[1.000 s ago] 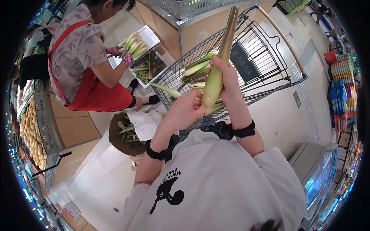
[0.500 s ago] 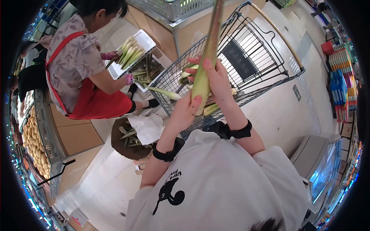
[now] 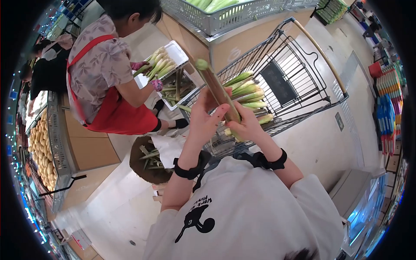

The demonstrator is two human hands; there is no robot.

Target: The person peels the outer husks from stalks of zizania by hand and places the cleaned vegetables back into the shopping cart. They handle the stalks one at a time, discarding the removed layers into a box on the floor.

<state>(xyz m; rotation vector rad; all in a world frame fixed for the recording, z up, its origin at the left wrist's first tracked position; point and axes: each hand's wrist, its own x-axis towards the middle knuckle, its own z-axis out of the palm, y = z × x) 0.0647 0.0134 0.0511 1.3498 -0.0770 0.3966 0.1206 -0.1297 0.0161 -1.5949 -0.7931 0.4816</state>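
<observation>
A long green water bamboo shoot [image 3: 218, 86] is held over the shopping cart, its blunt upper end tilted to the upper left. My left hand [image 3: 205, 117] grips it from the left side, with the thumb laid across the stalk. Around the lower part my right hand [image 3: 248, 124] is closed, its thumb close to the left one. Below and beyond the hands, several more water bamboo shoots [image 3: 250, 92] lie in the wire cart [image 3: 316, 97]. The lowest tip of the held shoot is partly hidden by my right hand.
At the left a co-worker in a red apron [image 3: 123, 115] bends over a white foam box [image 3: 180, 52] of shoots. A bin of trimmings [image 3: 145, 162] stands on the floor. Potatoes [image 3: 41, 147] fill a crate at far left; a grey crate of greens [image 3: 251, 15] is at the top.
The shoot has swung from pointing up and right to leaning up and left, and its upper end now shows. My right hand has moved down to its lower part. The view has shifted slightly.
</observation>
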